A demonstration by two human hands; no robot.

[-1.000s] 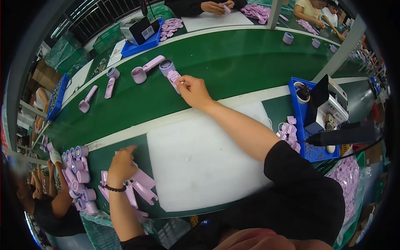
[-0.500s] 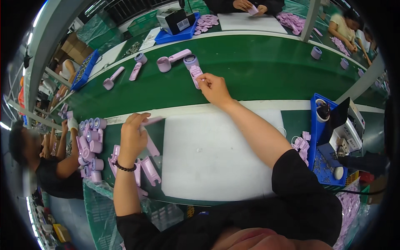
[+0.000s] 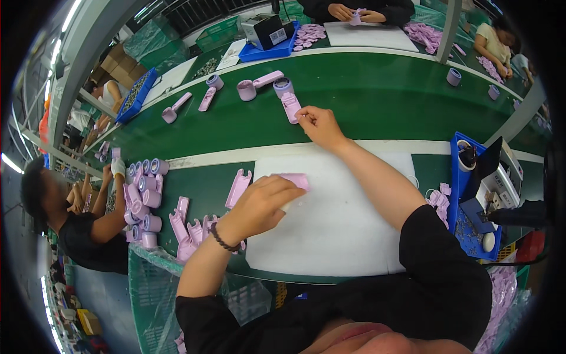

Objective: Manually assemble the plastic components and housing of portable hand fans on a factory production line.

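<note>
My right hand (image 3: 321, 127) reaches over the green belt, its fingers closed on the handle end of a pink plastic housing (image 3: 290, 105). That housing has a round, purple-rimmed head at its far end and rests on the belt. Over the left part of the white mat, my left hand (image 3: 262, 203) grips a pink plastic handle shell (image 3: 298, 179); its far side sticks out past the fingers. Left of the mat, another handle shell (image 3: 238, 187) lies near the belt's edge, and several more pink shells (image 3: 187, 239) lie nearer me.
Other pink housings (image 3: 246, 89) lie on the belt (image 3: 377, 100). Round-headed housings are piled (image 3: 144, 197) at the left, beside a co-worker (image 3: 88, 224). A blue tray (image 3: 460, 236) with screws and a boxy device stands at the right. Across the belt, another person's hands handle a pink part.
My left hand has moved right from the mat's left edge, bringing a handle shell over the mat. My right hand keeps hold of the housing on the belt. The whole view has shifted slightly.
</note>
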